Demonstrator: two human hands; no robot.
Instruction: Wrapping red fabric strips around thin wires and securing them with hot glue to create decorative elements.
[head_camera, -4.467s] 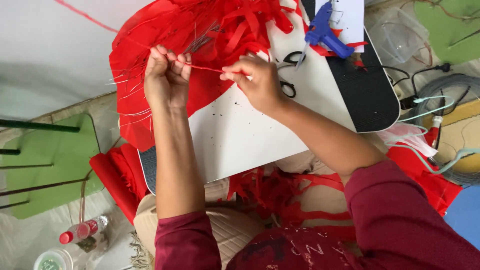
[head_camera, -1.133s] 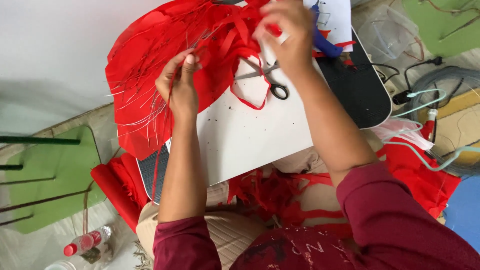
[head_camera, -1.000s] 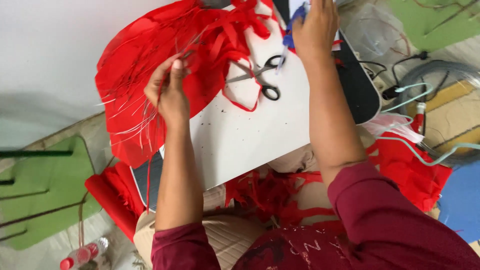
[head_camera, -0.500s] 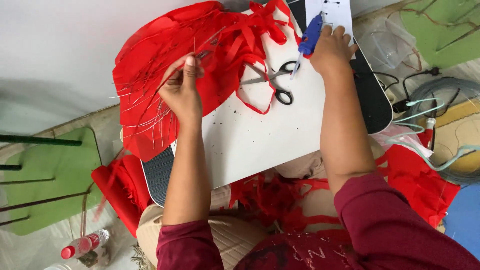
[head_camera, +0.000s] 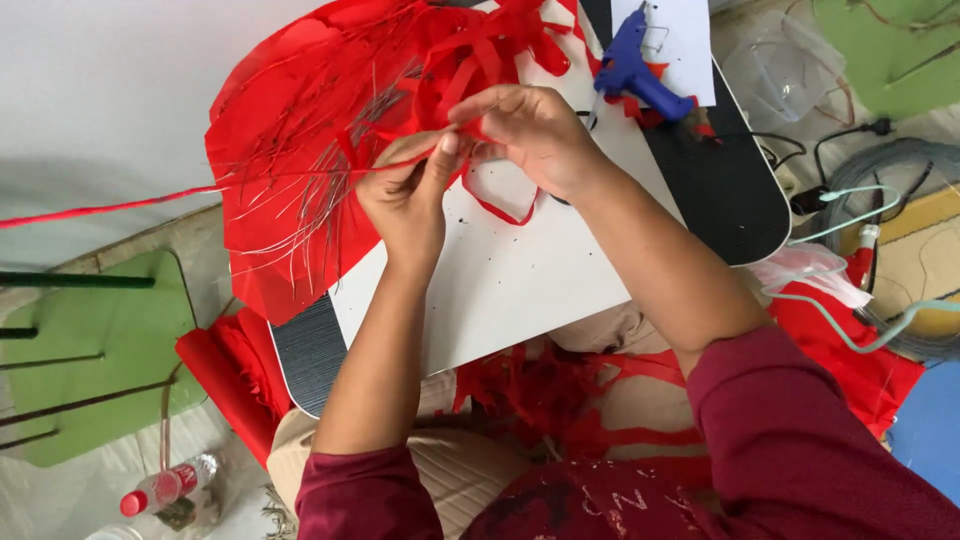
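1. The left hand is raised at the upper centre of the frame, thumb and fingers pinched together.
2. The right hand is curled just beside it, fingertips touching.
3. Both bare forearms are extended upward from maroon sleeves.

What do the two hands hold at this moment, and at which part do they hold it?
Both the left hand and the right hand pinch one long thin red stick at its right end; the rest reaches far left.

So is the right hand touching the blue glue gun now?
Apart. The head view shows the right hand pinching a red stick together with the left hand, while the glue gun lies beyond it on the board with bare surface between them.
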